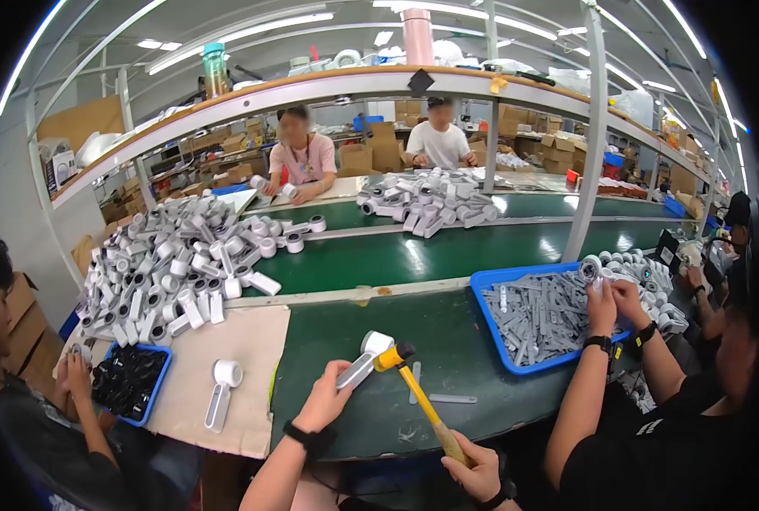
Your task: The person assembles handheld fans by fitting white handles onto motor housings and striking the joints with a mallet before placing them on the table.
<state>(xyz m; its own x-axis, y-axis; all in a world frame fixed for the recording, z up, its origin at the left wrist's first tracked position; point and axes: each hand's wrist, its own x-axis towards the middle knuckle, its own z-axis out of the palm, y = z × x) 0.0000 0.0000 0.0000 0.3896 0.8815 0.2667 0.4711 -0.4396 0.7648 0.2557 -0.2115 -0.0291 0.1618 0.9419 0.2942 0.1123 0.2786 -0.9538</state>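
My left hand (pixel 320 402) is closed around the grey handle of a white handheld device with a round head (pixel 378 342), which looks like a small fan. In my right hand (pixel 480 471) is the handle of a yellow mallet (pixel 420 393) with a black-tipped head. The mallet head is at the device, overlapping the upper handle near the round head; I cannot tell whether they touch. On the green table (pixel 345 311) just right of the device lie two flat grey strips, one upright in view (pixel 414 385) and one lying crosswise (pixel 454 399).
Another white device (pixel 224 393) lies on a cardboard sheet (pixel 260 341), left. Beyond it are a large device pile (pixel 175 264) and a blue tray of black parts (pixel 168 364). A blue tray (pixel 475 294) of grey strips stands right. Co-workers sit at both sides and across the green belt (pixel 379 255).
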